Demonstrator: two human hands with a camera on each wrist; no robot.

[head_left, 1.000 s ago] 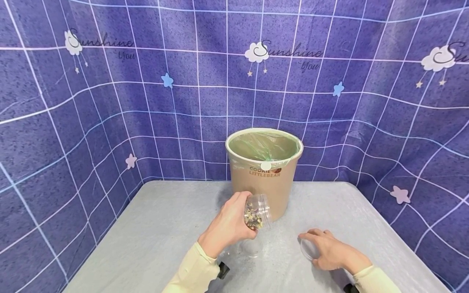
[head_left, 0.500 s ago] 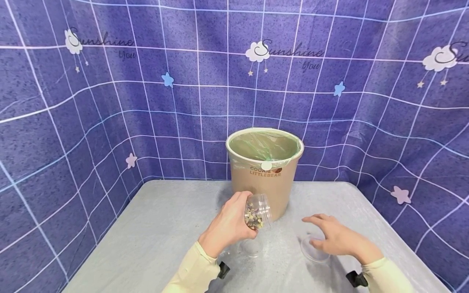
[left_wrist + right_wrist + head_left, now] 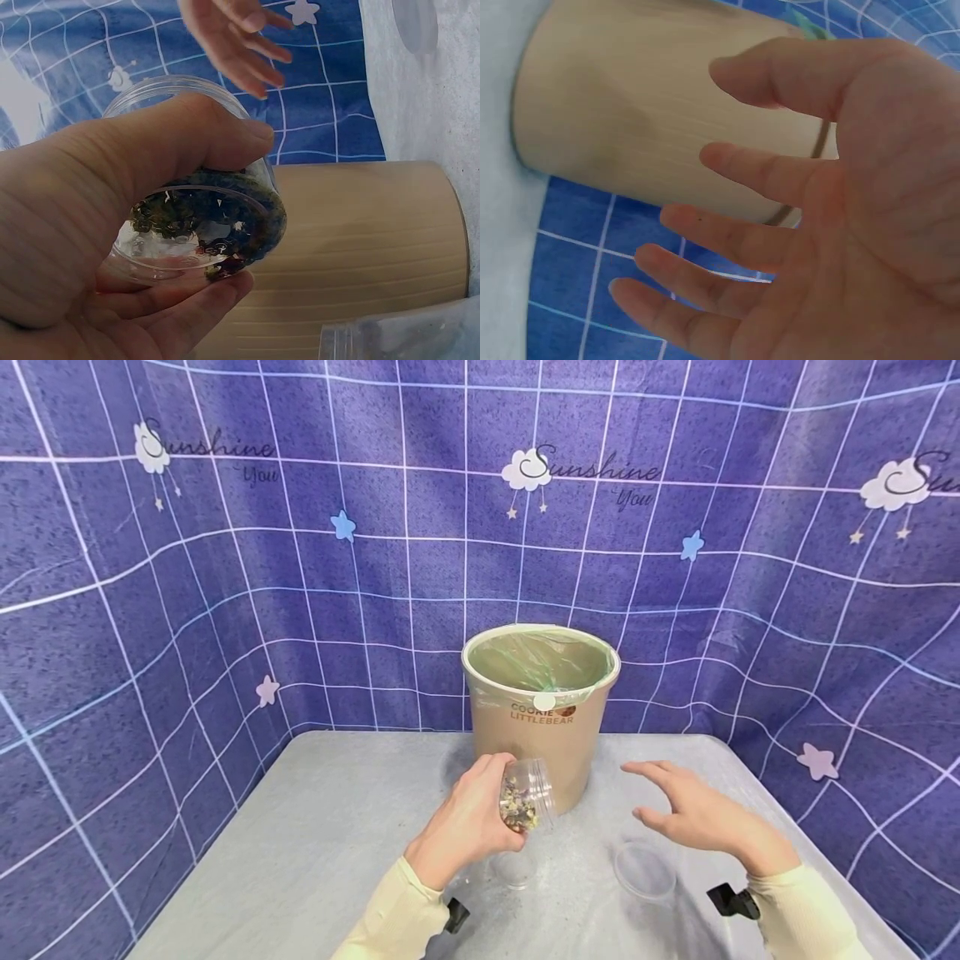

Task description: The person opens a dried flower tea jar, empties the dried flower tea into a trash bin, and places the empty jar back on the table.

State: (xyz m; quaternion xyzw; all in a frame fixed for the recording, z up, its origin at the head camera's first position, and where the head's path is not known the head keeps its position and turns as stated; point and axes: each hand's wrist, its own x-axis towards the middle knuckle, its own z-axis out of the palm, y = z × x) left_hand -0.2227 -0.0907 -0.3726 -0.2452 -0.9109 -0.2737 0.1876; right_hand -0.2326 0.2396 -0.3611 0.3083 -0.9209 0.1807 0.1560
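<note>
My left hand [image 3: 468, 814] grips a clear plastic jar [image 3: 528, 793] tilted on its side, mouth to the right. Dried flower-like bits, yellow and dark [image 3: 517, 810], lie inside it; the left wrist view shows the thumb across the jar [image 3: 259, 161] and fingers beneath. Fingers spread and bare, my right hand [image 3: 697, 810] hovers above the table's right side. A clear round lid [image 3: 645, 870] lies flat on the table, nearer me than that hand. Below the held jar stands another clear container [image 3: 513, 868], partly hidden by the left hand.
A beige bin [image 3: 536, 743] with a green liner [image 3: 536, 664] stands at the back middle, just behind the held jar. The grey tabletop [image 3: 337, 827] ends at a blue gridded curtain [image 3: 375, 568] on three sides. Small crumbs dot the table.
My right hand has let go of the round lid, lifted off and moved up and away to the right. The lid stays on the table. The left hand holds the jar steady.
</note>
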